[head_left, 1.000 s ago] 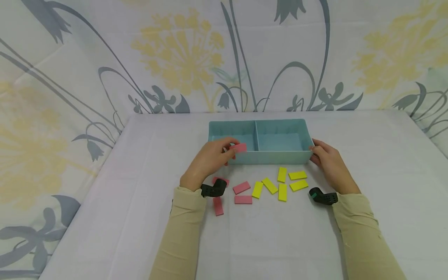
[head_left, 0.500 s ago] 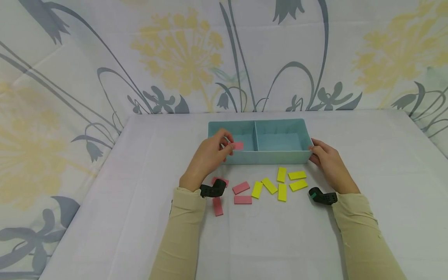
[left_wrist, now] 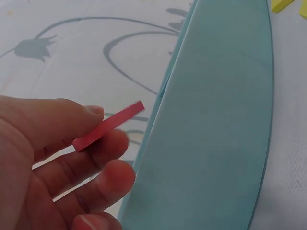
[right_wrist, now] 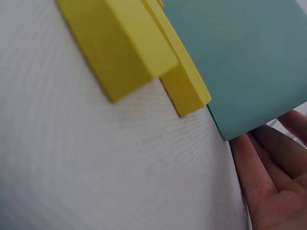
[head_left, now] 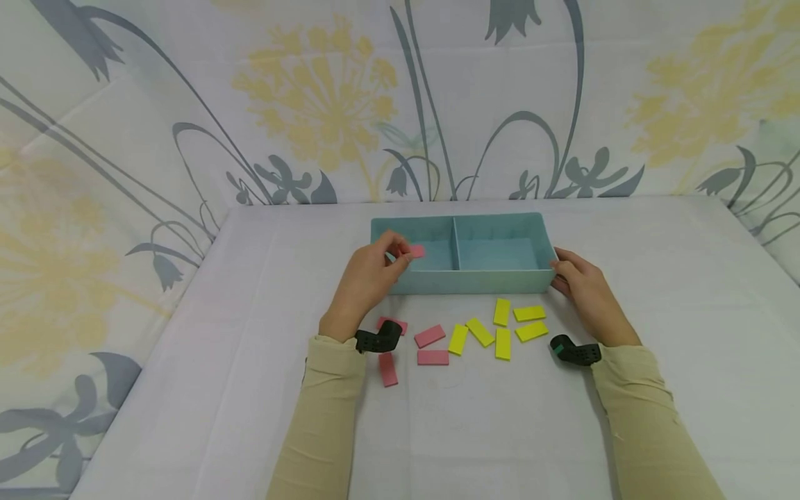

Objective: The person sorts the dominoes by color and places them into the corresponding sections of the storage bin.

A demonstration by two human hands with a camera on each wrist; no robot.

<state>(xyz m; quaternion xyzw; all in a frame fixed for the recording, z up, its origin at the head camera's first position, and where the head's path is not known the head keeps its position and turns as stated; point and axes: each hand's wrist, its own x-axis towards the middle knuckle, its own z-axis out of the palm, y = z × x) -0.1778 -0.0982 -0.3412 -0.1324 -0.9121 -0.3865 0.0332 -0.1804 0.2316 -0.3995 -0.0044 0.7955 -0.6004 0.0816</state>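
Between thumb and fingertips, my left hand (head_left: 365, 278) pinches a small pink-red rectangular tile (head_left: 417, 251), which appears over the left compartment of a pale blue divided box (head_left: 481, 281). In the left wrist view this tile (left_wrist: 111, 125) is edge-on, beyond the box's long outer wall. At the box's right end, my right hand (head_left: 586, 292) holds the near corner. Its fingers (right_wrist: 252, 167) lie against the end wall down near the table in the right wrist view. Several more pink-red tiles (head_left: 433, 357) lie on the table before the box, some close to the left wrist.
Several yellow tiles (head_left: 503, 344) lie in front of the box, right of the pink-red ones. A divider (head_left: 455, 243) splits the box into two compartments. A white cloth (head_left: 500, 430) covers the table, and a flower-patterned cloth (head_left: 325, 97) hangs behind.
My left hand has moved the pink-red tile left and farther back, from the box's front rim to over the left compartment. The right hand keeps its place on the box.
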